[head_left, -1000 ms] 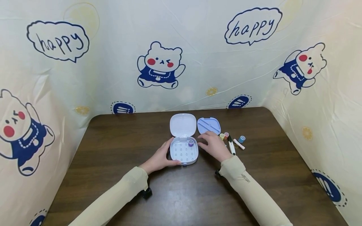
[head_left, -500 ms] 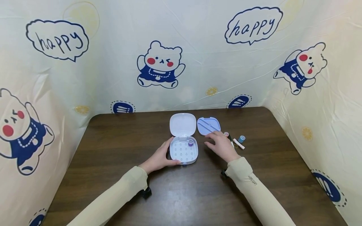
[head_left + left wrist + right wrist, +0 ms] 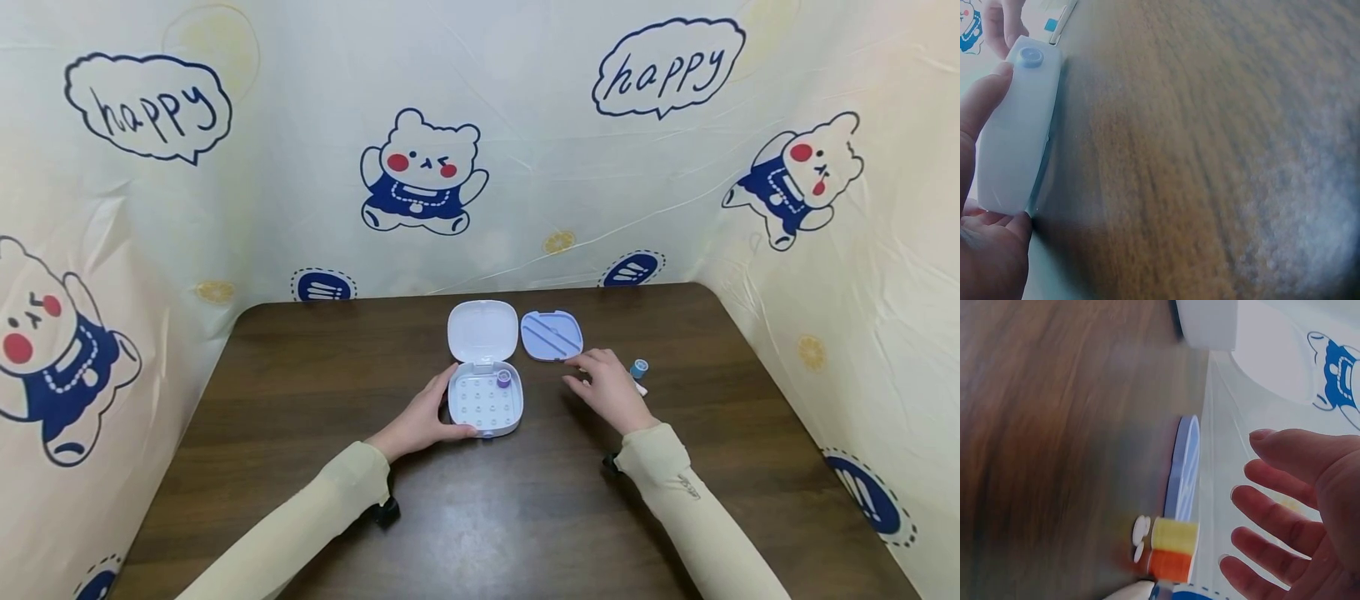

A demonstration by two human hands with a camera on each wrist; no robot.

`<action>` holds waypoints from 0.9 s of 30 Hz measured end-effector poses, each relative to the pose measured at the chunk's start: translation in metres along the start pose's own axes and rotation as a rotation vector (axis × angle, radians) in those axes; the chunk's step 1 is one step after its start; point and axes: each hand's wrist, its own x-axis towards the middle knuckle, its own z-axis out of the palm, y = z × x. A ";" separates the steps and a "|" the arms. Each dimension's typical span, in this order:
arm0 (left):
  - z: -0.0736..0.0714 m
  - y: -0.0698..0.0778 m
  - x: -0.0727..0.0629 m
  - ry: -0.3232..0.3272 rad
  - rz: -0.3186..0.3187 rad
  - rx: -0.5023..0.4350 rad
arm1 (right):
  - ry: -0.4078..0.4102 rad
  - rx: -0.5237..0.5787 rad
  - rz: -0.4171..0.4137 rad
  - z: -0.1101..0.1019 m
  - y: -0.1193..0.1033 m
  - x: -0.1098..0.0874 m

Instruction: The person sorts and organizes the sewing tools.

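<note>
My left hand (image 3: 420, 421) grips the left side of a pale sewing box (image 3: 456, 407), thumb along its front and fingers behind. The box's lid (image 3: 483, 332) is folded back. One purple thread spool (image 3: 503, 379) stands among the small pegs inside; in the left wrist view the box wall (image 3: 1019, 131) lies between thumb and fingers. My right hand (image 3: 613, 396) hovers over the table right of the box, fingers spread and holding nothing. Near it in the right wrist view are a yellow thread spool (image 3: 1174, 534), an orange thread spool (image 3: 1170, 566) and white buttons (image 3: 1140, 531).
A blue lidded tray (image 3: 551, 336) with a diagonal bar lies right of the raised lid. Beyond my right hand are a blue thread spool (image 3: 638, 368) and a white piece (image 3: 641, 389). The brown table (image 3: 315, 367) ends against a printed cloth backdrop (image 3: 300, 208).
My right hand has moved right, away from the box, and now covers most of the small items from the head view. My left hand keeps its grip on the box.
</note>
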 end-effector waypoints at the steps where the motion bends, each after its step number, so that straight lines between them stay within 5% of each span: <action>1: 0.000 0.000 0.000 0.000 0.001 -0.001 | 0.003 0.003 0.006 -0.001 0.001 -0.001; 27: 0.000 0.002 -0.001 -0.003 -0.019 -0.005 | 0.094 -0.002 0.156 -0.027 0.050 -0.027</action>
